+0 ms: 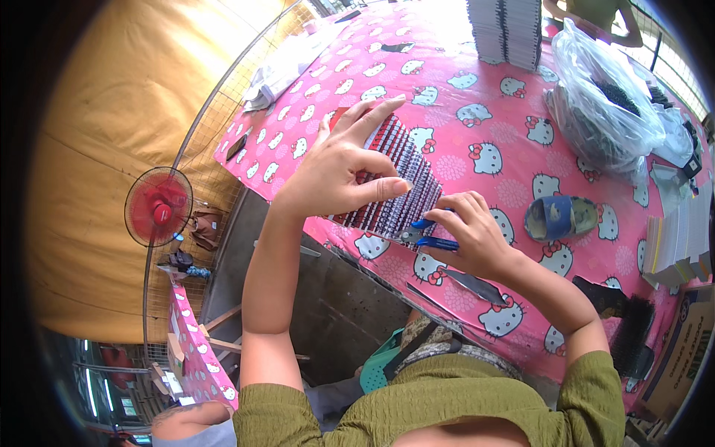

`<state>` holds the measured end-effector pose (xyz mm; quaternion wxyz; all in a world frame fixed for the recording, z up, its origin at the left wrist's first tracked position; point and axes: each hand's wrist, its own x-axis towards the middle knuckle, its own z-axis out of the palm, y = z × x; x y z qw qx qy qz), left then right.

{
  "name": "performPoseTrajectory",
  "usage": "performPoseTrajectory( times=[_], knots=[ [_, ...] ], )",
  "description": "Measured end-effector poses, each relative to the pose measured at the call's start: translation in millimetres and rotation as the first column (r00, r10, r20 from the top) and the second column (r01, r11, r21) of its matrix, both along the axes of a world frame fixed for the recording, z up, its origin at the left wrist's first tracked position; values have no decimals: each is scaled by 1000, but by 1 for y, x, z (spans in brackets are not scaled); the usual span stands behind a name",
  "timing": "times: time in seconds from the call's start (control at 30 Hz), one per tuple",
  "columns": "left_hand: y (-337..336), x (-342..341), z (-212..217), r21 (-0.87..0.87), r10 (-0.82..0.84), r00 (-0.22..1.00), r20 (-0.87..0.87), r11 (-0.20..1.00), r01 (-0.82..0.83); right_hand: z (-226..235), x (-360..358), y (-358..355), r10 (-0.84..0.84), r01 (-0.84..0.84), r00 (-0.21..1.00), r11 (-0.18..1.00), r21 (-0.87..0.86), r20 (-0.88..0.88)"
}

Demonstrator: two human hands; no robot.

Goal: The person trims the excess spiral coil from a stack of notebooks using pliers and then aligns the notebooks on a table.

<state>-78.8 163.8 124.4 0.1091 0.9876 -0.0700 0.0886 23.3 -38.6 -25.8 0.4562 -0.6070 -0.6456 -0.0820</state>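
Observation:
A flat pad or bundle (423, 185), covered in rows of small red, white and dark marks, lies near the table's front edge. My left hand (339, 171) is over it. Its thumb and forefinger come together in a pinch, while the other fingers stretch toward the far edge. What the pinch holds, if anything, does not show. My right hand (474, 237) grips a blue-handled hand tool (438, 243), perhaps pliers or cutters, at the pad's near right corner. The tool's jaws are hard to make out. A dark, pointed scrap (475, 285) lies just below this hand.
The table (514, 194) has a pink cartoon-patterned cover. A blue tape dispenser-like object (560, 218) sits right of my hand, before a clear plastic bag (607, 112) of black coils. Stacked spiral notebooks (506, 33) stand behind. A red fan (159, 207) is at left; someone stands far right.

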Motion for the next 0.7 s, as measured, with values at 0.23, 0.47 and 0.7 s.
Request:
performPoseTrajectory(
  times=[0.23, 0.47, 0.7],
  knots=[
    [-4, 2, 2, 0, -1, 1000, -20, 1000, 1, 14, 24, 15, 23, -469, 702, 767, -438, -711],
    [0, 1, 0, -6, 2, 1000, -9, 1000, -2, -6, 5, -1, 116, -163, 960, 971, -172, -254],
    [-2, 1, 1, 2, 12, 1000, -20, 1000, -12, -9, 1, 6, 33, -55, 982, 992, -114, -184]
  ],
)
